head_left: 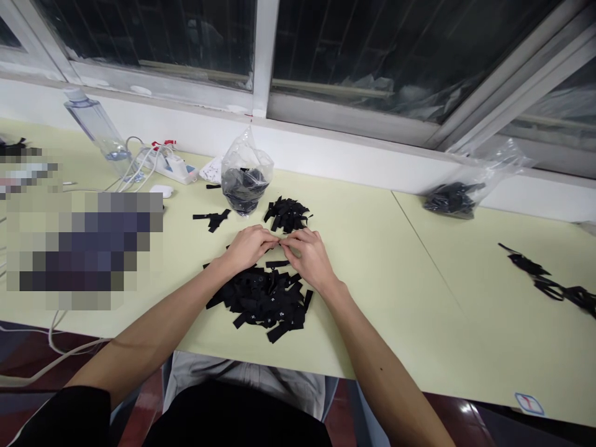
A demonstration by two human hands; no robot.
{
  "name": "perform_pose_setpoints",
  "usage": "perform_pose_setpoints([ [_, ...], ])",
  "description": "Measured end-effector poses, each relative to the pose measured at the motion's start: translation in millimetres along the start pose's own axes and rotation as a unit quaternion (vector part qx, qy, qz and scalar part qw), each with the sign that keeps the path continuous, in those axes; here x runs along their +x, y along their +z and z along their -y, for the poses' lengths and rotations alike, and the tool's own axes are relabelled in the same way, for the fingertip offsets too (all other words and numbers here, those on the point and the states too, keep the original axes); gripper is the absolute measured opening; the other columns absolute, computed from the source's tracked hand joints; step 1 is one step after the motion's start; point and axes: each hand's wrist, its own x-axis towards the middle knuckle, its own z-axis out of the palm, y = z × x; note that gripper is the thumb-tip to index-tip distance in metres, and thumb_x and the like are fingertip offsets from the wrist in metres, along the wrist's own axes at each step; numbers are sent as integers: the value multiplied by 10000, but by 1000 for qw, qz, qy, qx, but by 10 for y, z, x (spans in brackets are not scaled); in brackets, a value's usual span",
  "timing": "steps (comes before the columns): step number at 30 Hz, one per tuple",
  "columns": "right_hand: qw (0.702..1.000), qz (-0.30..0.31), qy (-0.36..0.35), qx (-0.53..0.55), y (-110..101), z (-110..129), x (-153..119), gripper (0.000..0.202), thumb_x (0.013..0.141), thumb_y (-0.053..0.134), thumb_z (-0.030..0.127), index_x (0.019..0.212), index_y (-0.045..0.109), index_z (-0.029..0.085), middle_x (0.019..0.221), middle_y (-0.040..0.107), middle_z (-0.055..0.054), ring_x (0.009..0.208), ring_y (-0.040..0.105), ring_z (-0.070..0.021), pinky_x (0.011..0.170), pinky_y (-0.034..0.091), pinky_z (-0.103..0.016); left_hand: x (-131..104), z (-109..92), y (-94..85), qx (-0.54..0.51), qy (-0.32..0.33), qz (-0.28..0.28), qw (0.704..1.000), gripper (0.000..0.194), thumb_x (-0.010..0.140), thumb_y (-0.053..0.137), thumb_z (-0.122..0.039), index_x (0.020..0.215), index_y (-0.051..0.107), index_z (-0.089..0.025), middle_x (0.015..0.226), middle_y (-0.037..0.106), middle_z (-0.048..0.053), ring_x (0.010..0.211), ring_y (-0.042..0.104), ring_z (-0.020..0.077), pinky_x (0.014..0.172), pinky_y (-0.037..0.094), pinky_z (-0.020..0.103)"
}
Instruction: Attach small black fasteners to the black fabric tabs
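Note:
My left hand (249,247) and my right hand (310,253) meet at the fingertips over the table, both pinched closed. A small dark bit, which looks like part of a black fabric strip (279,243), shows between them; the fingers hide most of it. Below lies a wide heap of black fabric strips (265,295), some with small white marks like letters. One single strip (277,264) rests just above that heap, under my hands. Beyond my fingers is a smaller pile of black strips (288,214).
Behind the piles stands a clear plastic bag (246,186) of black pieces; another bag (454,198) lies at the back right. A few strips (213,218) lie left. Further left are a water bottle (105,133), a power strip (172,164) and cables. Black straps (554,282) lie far right.

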Motion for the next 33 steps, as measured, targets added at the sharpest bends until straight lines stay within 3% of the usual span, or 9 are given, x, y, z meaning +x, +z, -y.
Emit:
perform_pose_setpoints([
  [12,999,36,22,-25,-35,5,1,225,974,506,224,989,731,222,940,682,-76,927,550,-240,808,361,-389,4,8,51,-21,0,-18,1000,244,953,546,-242,1076,755,-276,997,747,33,945,645,211,838,497,327],
  [20,999,9,35,19,-60,30,9,203,962,567,379,980,695,222,966,697,-65,940,561,-243,813,376,-381,12,-37,9,-48,0,-36,998,228,953,539,-244,1039,751,-244,930,742,34,898,646,202,794,493,307],
  [26,997,-8,64,47,-42,-9,21,133,953,548,250,931,678,230,962,708,-48,931,566,-241,811,396,-377,20,-63,9,-88,-23,-58,994,204,933,571,-288,1012,751,-231,919,738,33,834,656,184,768,508,291],
  [33,988,-25,103,109,-36,-41,15,129,933,532,245,912,659,236,920,710,-38,905,565,-246,830,430,-391,19,-24,41,-113,-47,-60,991,210,935,560,-302,996,740,-212,918,741,35,764,658,169,727,507,277],
])
